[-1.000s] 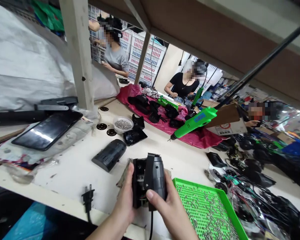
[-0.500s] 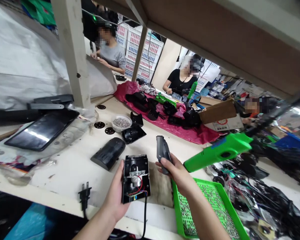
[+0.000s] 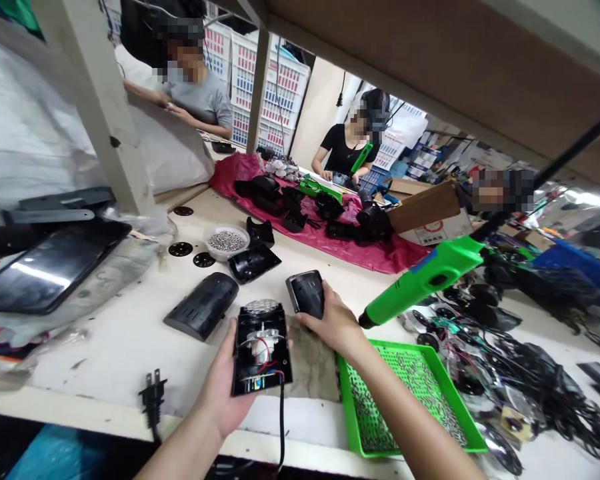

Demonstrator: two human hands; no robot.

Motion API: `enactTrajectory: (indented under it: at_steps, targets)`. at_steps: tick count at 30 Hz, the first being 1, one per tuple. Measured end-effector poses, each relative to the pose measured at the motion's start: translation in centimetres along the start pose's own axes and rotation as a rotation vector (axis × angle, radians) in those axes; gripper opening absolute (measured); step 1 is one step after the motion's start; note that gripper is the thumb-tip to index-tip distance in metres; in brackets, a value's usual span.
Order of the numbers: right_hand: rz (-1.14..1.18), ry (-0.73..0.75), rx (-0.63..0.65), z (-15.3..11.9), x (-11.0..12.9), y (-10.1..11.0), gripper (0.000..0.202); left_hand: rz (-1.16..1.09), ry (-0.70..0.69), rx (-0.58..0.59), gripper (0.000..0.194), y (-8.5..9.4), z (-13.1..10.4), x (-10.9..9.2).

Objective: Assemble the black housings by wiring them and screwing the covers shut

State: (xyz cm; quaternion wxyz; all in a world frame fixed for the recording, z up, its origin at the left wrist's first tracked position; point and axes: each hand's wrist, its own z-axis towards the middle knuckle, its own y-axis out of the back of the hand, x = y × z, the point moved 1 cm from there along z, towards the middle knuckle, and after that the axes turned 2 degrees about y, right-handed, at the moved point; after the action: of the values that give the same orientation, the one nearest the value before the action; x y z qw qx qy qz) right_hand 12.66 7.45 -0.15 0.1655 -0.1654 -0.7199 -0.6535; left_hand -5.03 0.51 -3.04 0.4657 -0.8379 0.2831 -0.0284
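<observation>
Black housing (image 3: 279,357) — wired motor (image 3: 257,351) fitted, uncovered — is gripped by the left hand (image 3: 231,399), a shell (image 3: 307,293) by the right hand (image 3: 337,323).

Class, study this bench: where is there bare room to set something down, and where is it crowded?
Mostly bare: between the plug and the nearest black shell; also a strip between the right hand and the pink cloth. Crowded: right of the green tray, with tangled cables.

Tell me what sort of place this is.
Probably an electrical assembly workshop: an opened, wired housing in the left hand, a green tray of small metal parts, a green power driver.
</observation>
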Motion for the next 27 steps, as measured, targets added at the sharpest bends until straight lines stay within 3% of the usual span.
enactTrajectory:
  at_steps: [7,12,19,23,27]
  targets:
    - [-0.176,0.112,-0.050,0.5,-1.0,-1.5,0.088,0.022,0.031,-0.032,0.055,-0.1,-0.1,0.1]
    - [-0.207,0.202,-0.143,-0.3,-0.8,-1.1,0.084,0.070,0.019,-0.019,0.055,0.2,0.0,0.1]
    - [-0.085,0.457,-0.308,-5.6,-0.1,0.4,0.033,0.063,-0.014,-0.013,0.051,-0.2,-0.1,0.1]
    - [0.126,0.474,-0.224,-8.8,0.5,0.0,0.015,0.080,-0.024,-0.036,0.050,-0.3,-0.1,0.1]
    - [0.273,0.446,-0.163,-10.7,1.5,-0.9,0.010,0.079,-0.032,-0.014,0.050,-0.5,-0.2,0.1]
